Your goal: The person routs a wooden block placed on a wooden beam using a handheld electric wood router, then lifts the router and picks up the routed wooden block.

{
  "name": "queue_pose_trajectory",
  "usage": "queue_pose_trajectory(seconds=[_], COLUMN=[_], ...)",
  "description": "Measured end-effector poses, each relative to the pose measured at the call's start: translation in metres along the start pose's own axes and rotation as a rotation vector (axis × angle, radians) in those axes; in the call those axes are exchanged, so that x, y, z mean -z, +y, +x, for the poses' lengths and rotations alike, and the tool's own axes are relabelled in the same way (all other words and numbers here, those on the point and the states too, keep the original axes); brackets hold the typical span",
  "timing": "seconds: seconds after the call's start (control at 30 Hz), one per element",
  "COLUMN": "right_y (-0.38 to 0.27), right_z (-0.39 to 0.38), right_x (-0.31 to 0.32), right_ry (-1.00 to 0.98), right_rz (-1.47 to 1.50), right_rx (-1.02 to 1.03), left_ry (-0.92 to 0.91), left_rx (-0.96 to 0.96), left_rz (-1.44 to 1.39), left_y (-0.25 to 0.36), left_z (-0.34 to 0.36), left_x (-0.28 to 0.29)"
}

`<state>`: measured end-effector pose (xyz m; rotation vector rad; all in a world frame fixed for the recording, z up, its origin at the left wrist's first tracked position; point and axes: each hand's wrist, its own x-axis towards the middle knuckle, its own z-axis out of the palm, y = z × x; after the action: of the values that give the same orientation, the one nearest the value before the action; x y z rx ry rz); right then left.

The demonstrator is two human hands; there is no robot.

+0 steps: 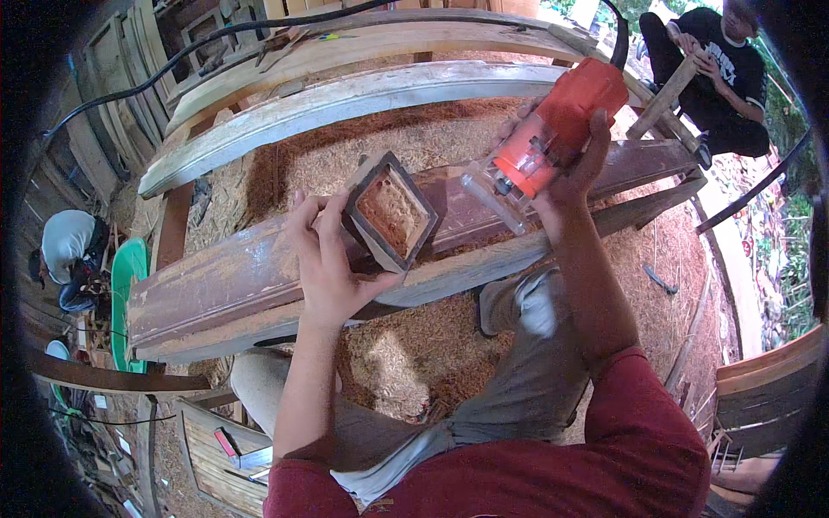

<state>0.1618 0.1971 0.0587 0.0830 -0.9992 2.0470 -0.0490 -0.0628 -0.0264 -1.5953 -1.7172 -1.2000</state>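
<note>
My left hand [335,272] grips a diamond-shaped wooden block [380,203] by its sides, the thumb at its lower edge. The block has a dark rim and a rough, hollowed middle facing up. To the right, my right hand [577,180] is wrapped round an orange-red trim router [577,108], held tilted. Its clear plastic base [494,203] points down and left toward the block, apart from it. The router's bit is too small to make out. Both hands are above a long brown timber beam [216,276] dusted with sawdust.
Behind the beam lies a pale plank [345,104]; sawdust covers the ground. A black cable [216,36] crosses the top. A person [717,78] at the upper right holds a wooden piece; another person [69,250] bends near a green chair [128,293]. A red-handled saw [229,443] lies lower left.
</note>
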Motion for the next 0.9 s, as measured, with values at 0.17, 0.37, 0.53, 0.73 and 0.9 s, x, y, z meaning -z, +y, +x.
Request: queue_pose_trajectory(seconds=[0.17, 0.37, 0.53, 0.73, 0.9], right_y=[0.008, 0.019, 0.031, 0.035, 0.035], right_z=[-0.001, 0.002, 0.008, 0.008, 0.006], right_x=[-0.007, -0.013, -0.024, -0.015, -0.020], right_ry=[0.096, 0.135, 0.112, 0.138, 0.171], right_rz=[-0.102, 0.101, 0.035, 0.031, 0.101], right_rx=[0.067, 0.017, 0.071, 0.041, 0.035], left_ry=[-0.007, 0.137, 0.228, -0.161, -0.218], left_rx=[0.070, 0.198, 0.213, 0.260, 0.158], left_rz=[-0.053, -0.240, -0.206, -0.108, 0.124], left_y=[0.008, -0.001, -0.006, -0.037, -0.068], left_z=[0.006, 0.014, 0.041, 0.041, 0.029], left_x=[0.009, 0.014, 0.030, 0.040, 0.075])
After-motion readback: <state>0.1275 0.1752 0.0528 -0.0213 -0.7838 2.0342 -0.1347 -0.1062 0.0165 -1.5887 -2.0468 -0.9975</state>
